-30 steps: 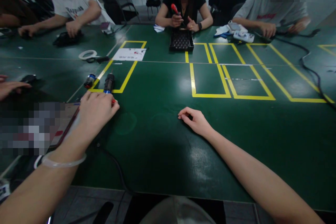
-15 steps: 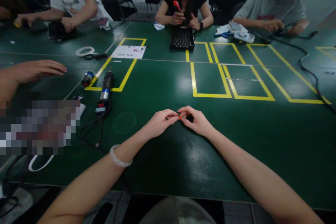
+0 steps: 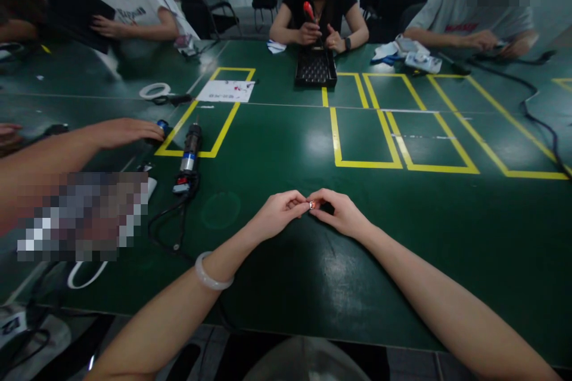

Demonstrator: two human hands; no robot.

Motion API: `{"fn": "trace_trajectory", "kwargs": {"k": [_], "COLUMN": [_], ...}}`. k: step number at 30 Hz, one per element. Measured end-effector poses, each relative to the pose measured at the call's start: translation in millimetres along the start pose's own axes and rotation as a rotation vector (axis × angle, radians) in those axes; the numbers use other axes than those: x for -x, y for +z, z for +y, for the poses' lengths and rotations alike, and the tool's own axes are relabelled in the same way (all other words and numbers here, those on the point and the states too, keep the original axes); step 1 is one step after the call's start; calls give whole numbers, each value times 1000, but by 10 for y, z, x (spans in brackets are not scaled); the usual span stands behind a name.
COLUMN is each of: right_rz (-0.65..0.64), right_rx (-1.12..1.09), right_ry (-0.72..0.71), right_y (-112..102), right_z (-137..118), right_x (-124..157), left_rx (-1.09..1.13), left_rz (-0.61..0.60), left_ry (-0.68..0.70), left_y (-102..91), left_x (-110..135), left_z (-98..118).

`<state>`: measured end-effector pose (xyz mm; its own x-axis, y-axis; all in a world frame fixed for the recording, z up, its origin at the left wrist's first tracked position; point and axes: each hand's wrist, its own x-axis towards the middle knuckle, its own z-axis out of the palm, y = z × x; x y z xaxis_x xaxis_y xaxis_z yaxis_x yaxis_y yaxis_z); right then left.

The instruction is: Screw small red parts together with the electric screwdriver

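Between the fingertips of both hands is a small orange and silver piece (image 3: 311,205), too small to name more exactly. My left hand (image 3: 282,212), with a pale bangle (image 3: 210,274) on its wrist, pinches it from the left. My right hand (image 3: 337,209) pinches it from the other side, thumb and fingers curled around a dark gap. Both hands are held low over the green table (image 3: 277,155), close to its front edge.
An electric screwdriver (image 3: 190,152) with a black cable lies left of my hands. Another person's hand (image 3: 134,130) reaches over a blue-banded cylinder (image 3: 162,126). Yellow tape outlines (image 3: 369,164), a paper sheet (image 3: 227,91), a tape roll (image 3: 154,91) and a black tray (image 3: 315,71) are farther off.
The small piece now shows a silver face between my fingers. The neighbour's hand at left has moved right onto the cylinder. A person at far left has lifted a dark panel. My view has shifted slightly.
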<state>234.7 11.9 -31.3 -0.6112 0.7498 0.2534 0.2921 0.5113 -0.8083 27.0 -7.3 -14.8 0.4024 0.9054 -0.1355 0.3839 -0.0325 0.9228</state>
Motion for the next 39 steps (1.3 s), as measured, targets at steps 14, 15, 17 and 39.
{"fn": "trace_trajectory", "kwargs": {"k": [14, 15, 17, 39], "right_rz": [32, 30, 24, -2], "right_rx": [-80, -68, -39, -128], "right_ry": [106, 107, 102, 131], "right_y": [13, 12, 6, -27], "right_z": [52, 53, 53, 37], "right_x": [-7, -7, -6, 8], "left_rx": [15, 2, -26, -139], "left_rz": [81, 83, 81, 108], "left_ry": [60, 66, 75, 76], "left_y": [40, 39, 36, 64], "left_x": [25, 30, 39, 64], "left_z": [1, 11, 25, 76]}}
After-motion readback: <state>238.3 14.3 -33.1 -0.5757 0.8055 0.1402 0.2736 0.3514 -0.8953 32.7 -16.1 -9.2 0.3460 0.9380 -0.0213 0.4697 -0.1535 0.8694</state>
